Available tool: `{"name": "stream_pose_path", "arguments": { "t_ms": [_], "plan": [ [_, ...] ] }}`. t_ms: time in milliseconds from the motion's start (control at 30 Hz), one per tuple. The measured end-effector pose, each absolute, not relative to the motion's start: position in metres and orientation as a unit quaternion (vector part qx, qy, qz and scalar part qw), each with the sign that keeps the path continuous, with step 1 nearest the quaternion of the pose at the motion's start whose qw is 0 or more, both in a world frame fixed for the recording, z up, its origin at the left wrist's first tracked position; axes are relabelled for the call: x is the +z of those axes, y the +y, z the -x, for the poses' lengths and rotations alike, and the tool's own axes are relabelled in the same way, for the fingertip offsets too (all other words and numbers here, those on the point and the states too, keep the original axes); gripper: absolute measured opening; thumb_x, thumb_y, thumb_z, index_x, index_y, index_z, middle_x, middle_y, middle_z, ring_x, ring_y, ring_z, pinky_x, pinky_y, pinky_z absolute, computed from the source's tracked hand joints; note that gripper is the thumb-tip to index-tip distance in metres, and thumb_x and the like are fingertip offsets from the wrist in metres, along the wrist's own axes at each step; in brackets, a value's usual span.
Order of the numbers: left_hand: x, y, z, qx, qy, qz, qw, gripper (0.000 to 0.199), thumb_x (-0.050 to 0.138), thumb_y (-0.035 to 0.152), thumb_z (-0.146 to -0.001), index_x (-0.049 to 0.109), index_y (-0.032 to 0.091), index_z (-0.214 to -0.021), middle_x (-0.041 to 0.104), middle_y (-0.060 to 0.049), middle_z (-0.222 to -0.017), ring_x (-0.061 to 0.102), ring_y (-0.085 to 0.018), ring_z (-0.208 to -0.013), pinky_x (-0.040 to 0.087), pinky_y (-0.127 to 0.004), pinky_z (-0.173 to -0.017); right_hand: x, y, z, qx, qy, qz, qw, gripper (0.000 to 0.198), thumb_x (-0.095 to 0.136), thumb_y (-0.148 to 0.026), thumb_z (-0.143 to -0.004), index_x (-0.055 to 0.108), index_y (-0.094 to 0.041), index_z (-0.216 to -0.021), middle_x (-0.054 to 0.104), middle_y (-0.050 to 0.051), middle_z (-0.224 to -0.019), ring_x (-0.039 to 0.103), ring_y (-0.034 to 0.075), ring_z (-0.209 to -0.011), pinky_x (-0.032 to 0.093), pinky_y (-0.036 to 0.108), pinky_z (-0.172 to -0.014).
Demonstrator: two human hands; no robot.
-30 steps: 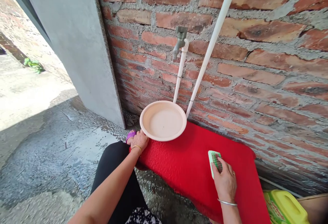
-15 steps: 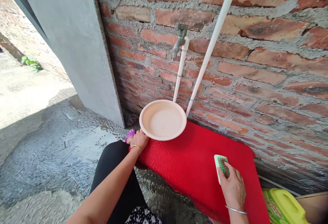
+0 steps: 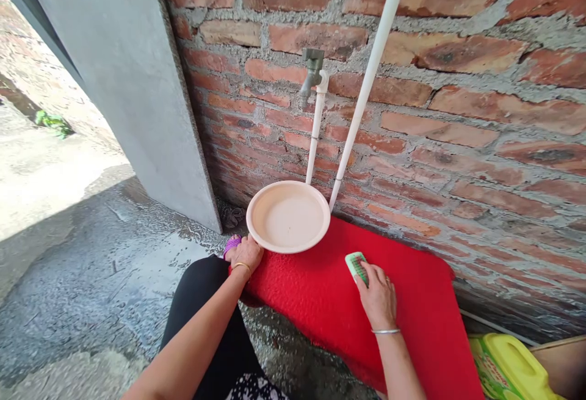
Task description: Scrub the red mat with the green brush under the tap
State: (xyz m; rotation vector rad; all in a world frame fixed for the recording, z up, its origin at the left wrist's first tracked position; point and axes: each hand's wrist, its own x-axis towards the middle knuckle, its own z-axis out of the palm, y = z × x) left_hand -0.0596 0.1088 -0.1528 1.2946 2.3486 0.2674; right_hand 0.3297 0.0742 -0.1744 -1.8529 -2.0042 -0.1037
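Your right hand has been sliding the green brush up the red mat toward the basin, gripping it; your left hand is clutching the mat's corner below the basin.

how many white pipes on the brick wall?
2. A short pipe drops from the tap to behind the basin. A longer pipe slants from the frame's top edge down to the red mat, right of the basin. Their lower ends are hidden.
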Motion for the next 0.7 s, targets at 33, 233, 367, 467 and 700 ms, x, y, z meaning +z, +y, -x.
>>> {"name": "stream_pose_path", "arguments": {
  "t_ms": [33, 233, 367, 467, 700],
  "plan": [
    [-0.153, 0.109, 0.06, 0.095, 0.849, -0.471, 0.221, 0.056, 0.032, 0.041, -0.108, 0.06, 0.014, -0.148, 0.064, -0.026, -0.146, 0.061, -0.038, -0.14, 0.048, -0.053, -0.109, -0.173, 0.075, -0.345, -0.05, -0.695, 0.694, 0.181, 0.038, 0.054, -0.039, -0.101, 0.074, -0.023, -0.129, 0.077, 0.014, -0.119, 0.071, 0.026, -0.095, 0.051, 0.037, -0.078],
    [-0.161, 0.109, 0.062, 0.095, 0.849, -0.478, 0.205, 0.055, 0.032, 0.041, -0.109, 0.059, 0.015, -0.148, 0.066, -0.025, -0.144, 0.062, -0.037, -0.14, 0.048, -0.05, -0.11, -0.175, 0.026, -0.369, -0.033, -0.697, 0.706, 0.119, 0.042, 0.058, -0.035, -0.096, 0.07, -0.025, -0.135, 0.074, 0.012, -0.108, 0.071, 0.029, -0.091, 0.054, 0.04, -0.081],
    [-0.161, 0.109, 0.063, 0.086, 0.845, -0.484, 0.213, 0.054, 0.034, 0.04, -0.108, 0.057, 0.017, -0.151, 0.066, -0.024, -0.144, 0.061, -0.036, -0.141, 0.047, -0.048, -0.109, -0.173, 0.015, -0.316, 0.044, -0.779, 0.608, 0.148, 0.047, 0.056, -0.021, -0.094, 0.069, -0.034, -0.137, 0.074, 0.007, -0.121, 0.071, 0.026, -0.102, 0.055, 0.038, -0.09],
    [-0.161, 0.109, 0.063, 0.083, 0.846, -0.48, 0.218, 0.055, 0.033, 0.04, -0.108, 0.055, 0.015, -0.152, 0.064, -0.025, -0.147, 0.06, -0.036, -0.143, 0.046, -0.048, -0.111, -0.167, 0.043, -0.281, 0.068, -0.806, 0.565, 0.166, 0.05, 0.057, -0.018, -0.094, 0.067, -0.034, -0.14, 0.073, 0.006, -0.13, 0.071, 0.025, -0.11, 0.053, 0.039, -0.095],
    [-0.163, 0.109, 0.061, 0.09, 0.851, -0.474, 0.209, 0.056, 0.03, 0.041, -0.108, 0.058, 0.015, -0.15, 0.063, -0.026, -0.148, 0.06, -0.038, -0.142, 0.046, -0.052, -0.11, -0.152, 0.118, -0.334, 0.009, -0.712, 0.689, 0.133, 0.043, 0.059, -0.029, -0.096, 0.069, -0.024, -0.137, 0.075, 0.014, -0.129, 0.074, 0.028, -0.104, 0.054, 0.04, -0.087]
  ]
}}
